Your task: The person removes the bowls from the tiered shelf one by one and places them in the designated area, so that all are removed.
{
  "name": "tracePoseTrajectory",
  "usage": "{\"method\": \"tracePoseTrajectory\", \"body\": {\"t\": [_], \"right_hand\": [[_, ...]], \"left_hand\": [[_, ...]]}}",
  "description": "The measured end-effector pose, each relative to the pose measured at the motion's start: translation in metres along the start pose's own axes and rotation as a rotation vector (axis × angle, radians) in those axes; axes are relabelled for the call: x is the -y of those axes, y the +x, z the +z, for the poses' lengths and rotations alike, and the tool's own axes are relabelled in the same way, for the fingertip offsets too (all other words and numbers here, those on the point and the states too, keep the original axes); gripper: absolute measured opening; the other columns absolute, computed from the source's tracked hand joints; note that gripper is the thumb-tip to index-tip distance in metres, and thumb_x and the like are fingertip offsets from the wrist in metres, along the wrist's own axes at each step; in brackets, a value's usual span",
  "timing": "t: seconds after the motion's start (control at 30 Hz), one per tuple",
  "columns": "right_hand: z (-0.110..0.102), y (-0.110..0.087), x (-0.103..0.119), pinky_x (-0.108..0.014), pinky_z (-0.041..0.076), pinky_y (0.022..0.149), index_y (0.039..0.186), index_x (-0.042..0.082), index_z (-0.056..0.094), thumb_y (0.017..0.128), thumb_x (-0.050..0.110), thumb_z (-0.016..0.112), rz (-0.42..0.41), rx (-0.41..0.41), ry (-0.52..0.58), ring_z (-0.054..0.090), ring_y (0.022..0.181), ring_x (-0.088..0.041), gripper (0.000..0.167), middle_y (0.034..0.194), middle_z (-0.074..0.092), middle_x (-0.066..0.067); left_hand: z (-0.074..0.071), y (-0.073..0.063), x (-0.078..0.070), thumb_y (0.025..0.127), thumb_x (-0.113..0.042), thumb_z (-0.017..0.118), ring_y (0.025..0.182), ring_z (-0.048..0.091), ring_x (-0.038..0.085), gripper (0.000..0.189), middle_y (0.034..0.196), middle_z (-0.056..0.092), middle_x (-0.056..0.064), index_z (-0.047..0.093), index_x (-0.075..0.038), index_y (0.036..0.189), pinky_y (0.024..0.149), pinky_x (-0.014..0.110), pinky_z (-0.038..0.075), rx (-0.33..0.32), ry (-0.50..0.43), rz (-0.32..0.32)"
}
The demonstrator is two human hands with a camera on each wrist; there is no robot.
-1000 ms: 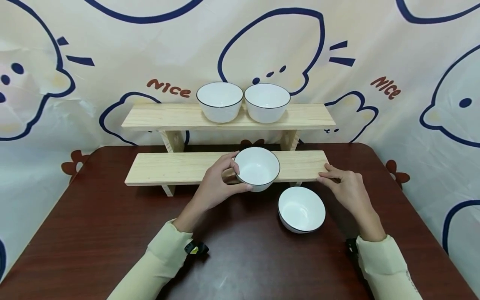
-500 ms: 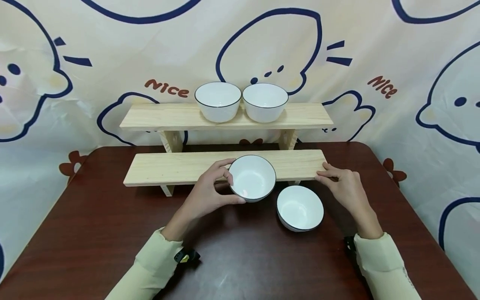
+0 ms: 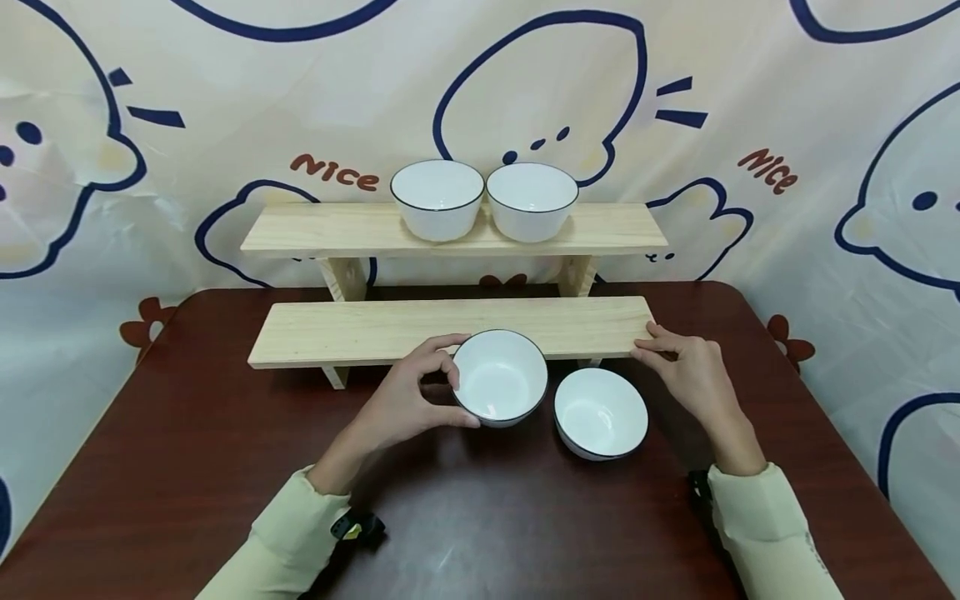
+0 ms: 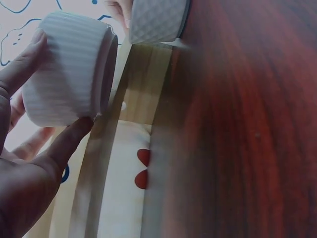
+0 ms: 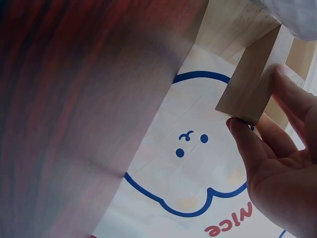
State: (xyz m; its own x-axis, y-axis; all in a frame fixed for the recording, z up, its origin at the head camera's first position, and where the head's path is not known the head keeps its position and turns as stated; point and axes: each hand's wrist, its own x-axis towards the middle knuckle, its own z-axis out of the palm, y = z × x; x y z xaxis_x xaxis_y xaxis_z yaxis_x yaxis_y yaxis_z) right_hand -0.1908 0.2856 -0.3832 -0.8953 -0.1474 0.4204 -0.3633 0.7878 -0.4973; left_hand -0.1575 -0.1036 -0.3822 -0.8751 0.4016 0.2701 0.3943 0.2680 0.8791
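My left hand (image 3: 408, 396) grips the left side of a white bowl (image 3: 501, 377) with a dark rim, thumb in front and fingers behind. In the left wrist view that bowl (image 4: 69, 69) shows a ribbed outer wall and appears held above the table. Just right of it, a second white bowl (image 3: 601, 414) stands on the table. My right hand (image 3: 686, 367) pinches the right end of the lower wooden shelf (image 3: 360, 329); the right wrist view shows thumb and fingers on the board's end (image 5: 250, 84).
Two more white bowls (image 3: 437, 200) stand side by side on the upper wooden shelf (image 3: 315, 231). The shelf unit sits at the back of the dark brown table (image 3: 187, 450). Behind it hangs a cream cloth (image 3: 360, 100) with cartoon drawings.
My left hand has drawn its bowl from over the lower shelf toward me and slightly left, beside the bowl on the table. My right hand stays at the shelf's end.
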Motion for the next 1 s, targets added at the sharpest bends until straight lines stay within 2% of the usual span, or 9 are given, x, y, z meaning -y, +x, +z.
{"method": "tracePoseTrajectory", "body": {"t": [0.1, 0.17, 0.3, 0.37, 0.47, 0.77, 1.0], "right_hand": [[0.000, 0.000, 0.000, -0.021, 0.040, 0.040, 0.104, -0.006, 0.076, 0.084, 0.004, 0.082, 0.002, 0.001, 0.005, 0.063, 0.105, -0.050, 0.023, 0.123, 0.062, -0.031], [0.001, 0.001, -0.001, -0.022, 0.046, 0.044, 0.104, -0.006, 0.076, 0.084, 0.004, 0.082, -0.001, 0.002, -0.001, 0.062, 0.107, -0.050, 0.023, 0.123, 0.062, -0.030], [0.001, 0.003, 0.000, -0.037, 0.058, 0.055, 0.104, -0.005, 0.077, 0.084, 0.004, 0.082, 0.000, 0.004, -0.009, 0.061, 0.109, -0.048, 0.022, 0.123, 0.063, -0.030], [0.001, 0.003, 0.000, -0.046, 0.059, 0.060, 0.104, -0.005, 0.077, 0.084, 0.005, 0.082, 0.000, 0.002, -0.009, 0.061, 0.110, -0.048, 0.022, 0.123, 0.063, -0.029], [0.001, 0.002, -0.001, -0.051, 0.058, 0.063, 0.104, -0.005, 0.077, 0.084, 0.005, 0.082, -0.003, -0.005, -0.012, 0.061, 0.109, -0.048, 0.022, 0.122, 0.063, -0.030], [0.000, 0.000, -0.004, -0.047, 0.058, 0.058, 0.105, -0.005, 0.076, 0.085, 0.004, 0.081, 0.011, 0.000, -0.020, 0.060, 0.111, -0.049, 0.022, 0.124, 0.062, -0.030], [0.002, 0.001, -0.005, -0.046, 0.058, 0.056, 0.105, -0.006, 0.076, 0.085, 0.004, 0.081, 0.003, 0.004, -0.020, 0.061, 0.110, -0.048, 0.022, 0.124, 0.062, -0.030]], "left_hand": [[0.002, 0.000, 0.003, 0.063, -0.019, 0.099, 0.135, 0.047, 0.025, 0.045, 0.145, 0.052, -0.003, 0.059, -0.019, 0.083, 0.105, 0.052, 0.039, 0.017, 0.004, 0.000], [0.004, 0.000, 0.005, 0.063, -0.019, 0.099, 0.135, 0.047, 0.026, 0.045, 0.145, 0.052, -0.003, 0.059, -0.020, 0.082, 0.106, 0.052, 0.038, 0.025, 0.012, 0.000], [0.008, 0.000, 0.009, 0.062, -0.019, 0.100, 0.134, 0.047, 0.026, 0.046, 0.144, 0.053, -0.001, 0.058, -0.021, 0.082, 0.107, 0.053, 0.036, 0.041, 0.030, -0.005], [0.010, 0.000, 0.011, 0.062, -0.019, 0.100, 0.134, 0.048, 0.026, 0.046, 0.144, 0.053, -0.002, 0.058, -0.022, 0.082, 0.108, 0.053, 0.036, 0.050, 0.042, -0.010], [0.012, 0.000, 0.012, 0.062, -0.020, 0.100, 0.133, 0.048, 0.026, 0.046, 0.144, 0.053, -0.002, 0.058, -0.023, 0.082, 0.108, 0.052, 0.037, 0.067, 0.051, -0.017], [0.017, 0.001, 0.018, 0.062, -0.015, 0.099, 0.129, 0.050, 0.030, 0.044, 0.144, 0.051, 0.005, 0.060, -0.018, 0.081, 0.100, 0.045, 0.048, 0.110, -0.018, -0.029], [0.020, -0.001, 0.021, 0.062, -0.017, 0.100, 0.127, 0.051, 0.029, 0.045, 0.142, 0.052, 0.004, 0.058, -0.017, 0.078, 0.100, 0.044, 0.046, 0.123, 0.000, -0.040]]}}
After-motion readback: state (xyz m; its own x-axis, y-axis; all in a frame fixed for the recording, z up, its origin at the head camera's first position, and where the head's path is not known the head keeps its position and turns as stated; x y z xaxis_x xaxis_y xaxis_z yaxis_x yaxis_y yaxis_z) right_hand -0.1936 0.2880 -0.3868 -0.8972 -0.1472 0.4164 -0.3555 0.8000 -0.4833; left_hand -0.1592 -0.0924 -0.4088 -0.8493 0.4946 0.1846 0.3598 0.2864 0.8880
